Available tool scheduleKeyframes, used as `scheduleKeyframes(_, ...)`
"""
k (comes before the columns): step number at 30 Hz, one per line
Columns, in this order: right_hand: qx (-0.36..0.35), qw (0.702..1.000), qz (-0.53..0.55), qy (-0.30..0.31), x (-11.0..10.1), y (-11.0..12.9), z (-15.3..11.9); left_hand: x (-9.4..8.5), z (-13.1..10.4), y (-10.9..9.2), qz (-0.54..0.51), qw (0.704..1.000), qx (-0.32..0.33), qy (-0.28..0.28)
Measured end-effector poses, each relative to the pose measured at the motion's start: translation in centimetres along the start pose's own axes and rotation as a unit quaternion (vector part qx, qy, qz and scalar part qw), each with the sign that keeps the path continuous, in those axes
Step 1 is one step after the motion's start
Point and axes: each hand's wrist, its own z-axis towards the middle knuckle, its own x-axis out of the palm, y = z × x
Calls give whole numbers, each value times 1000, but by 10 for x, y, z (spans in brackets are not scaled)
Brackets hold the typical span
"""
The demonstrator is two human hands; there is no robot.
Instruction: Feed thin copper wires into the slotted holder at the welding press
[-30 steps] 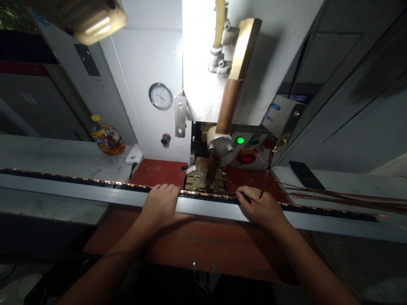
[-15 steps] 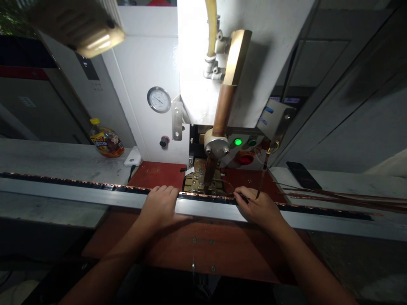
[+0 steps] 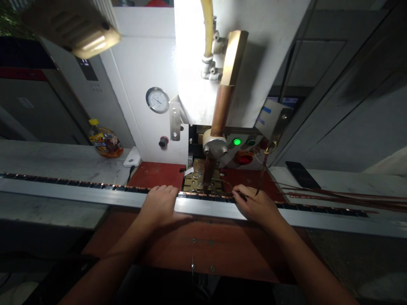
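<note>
A long silvery rail (image 3: pixel 203 209) runs across the view, with a black strip edged in copper (image 3: pixel 79 183) along its far side. My left hand (image 3: pixel 160 205) is wrapped over the rail, left of the machine's copper electrode (image 3: pixel 210 169). To the electrode's right, my right hand (image 3: pixel 252 203) rests at the rail with its fingers pinched around a thin dark tool (image 3: pixel 242 195), partly hidden by the fingers. Below the electrode tip, just behind the strip, lies a brass fixture (image 3: pixel 193 183).
A drink bottle (image 3: pixel 106 142) and a small white box (image 3: pixel 132 157) stand at the left. On the right are a black phone (image 3: pixel 302 174) and several thin copper strips (image 3: pixel 337 197). A bracket (image 3: pixel 280 123) hangs above my right hand; a lit green button (image 3: pixel 237 142) shows behind.
The view has shifted slightly. The rail and strip appear to have slid a little to the left, while both hands keep nearly the same pose.
</note>
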Motion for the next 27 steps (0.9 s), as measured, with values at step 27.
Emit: scheduleKeyframes(27,46,997,20,55,1,-2,7,-4,10,1,0,999,-10,42)
